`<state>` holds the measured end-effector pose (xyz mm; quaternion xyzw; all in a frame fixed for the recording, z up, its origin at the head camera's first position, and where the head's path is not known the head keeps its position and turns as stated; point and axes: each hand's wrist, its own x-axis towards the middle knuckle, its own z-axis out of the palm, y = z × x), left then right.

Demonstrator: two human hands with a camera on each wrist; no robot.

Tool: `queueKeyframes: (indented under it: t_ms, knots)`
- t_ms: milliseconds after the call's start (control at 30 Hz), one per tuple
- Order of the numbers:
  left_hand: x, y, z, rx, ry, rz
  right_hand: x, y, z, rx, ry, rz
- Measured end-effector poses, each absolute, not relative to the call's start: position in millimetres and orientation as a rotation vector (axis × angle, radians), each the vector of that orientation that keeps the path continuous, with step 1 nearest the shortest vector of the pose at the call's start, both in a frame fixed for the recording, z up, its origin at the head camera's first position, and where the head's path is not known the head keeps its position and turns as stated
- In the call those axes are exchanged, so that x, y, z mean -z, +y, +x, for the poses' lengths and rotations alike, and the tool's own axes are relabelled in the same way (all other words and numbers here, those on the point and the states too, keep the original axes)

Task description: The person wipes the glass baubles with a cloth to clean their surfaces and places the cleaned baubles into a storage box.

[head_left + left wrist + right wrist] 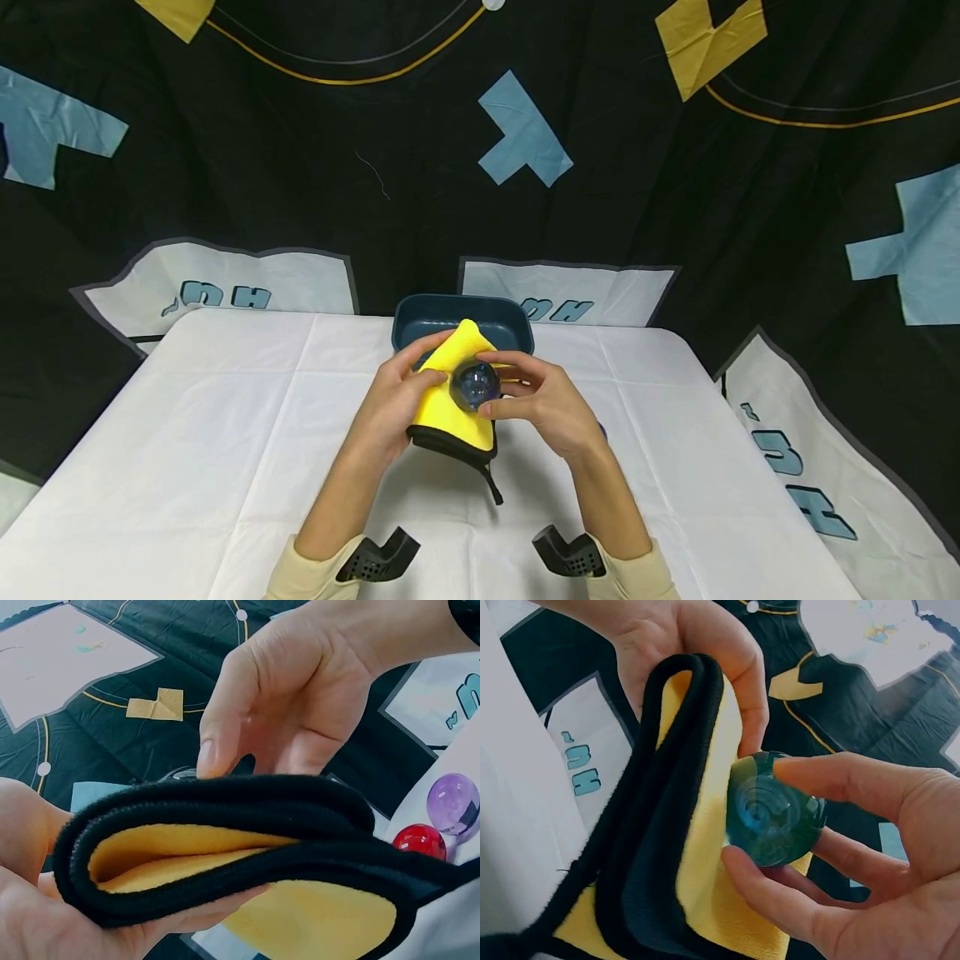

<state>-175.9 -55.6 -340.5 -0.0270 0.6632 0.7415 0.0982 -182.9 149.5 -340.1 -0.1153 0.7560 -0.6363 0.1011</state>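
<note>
A folded yellow cloth (442, 408) with black edging and a black loop lies across my left hand (397, 400), whose thumb presses it from the front. My right hand (543, 400) pinches a clear bluish ball (475, 385) between thumb and fingers. The ball (776, 810) touches the yellow face of the cloth in the right wrist view, and swirls show inside it. From the left wrist view, the folded black edge (225, 795) covers most of the ball. Both hands are raised over the white table (300, 467).
Behind the hands stands a dark teal tray (495, 308), partly hidden by the cloth. A purple ball (453, 804) and a red ball (420, 841) sit on the table. A black curtain (420, 200) with taped patches hangs at the back.
</note>
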Motion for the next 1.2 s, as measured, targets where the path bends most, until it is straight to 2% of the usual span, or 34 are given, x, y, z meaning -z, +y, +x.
queueKeyframes:
  t_ms: [533, 1033, 1200]
  knots:
    - [341, -55, -175, -2.181, 2.02, -0.092, 346, 141, -186, 1.852, 2.328, -0.151]
    - [343, -55, -179, -2.2, 1.983, -0.11, 343, 137, -182, 1.908, 2.319, -0.201]
    - [342, -56, -178, -2.209, 1.961, -0.11, 338, 143, -180, 1.856, 2.301, -0.292]
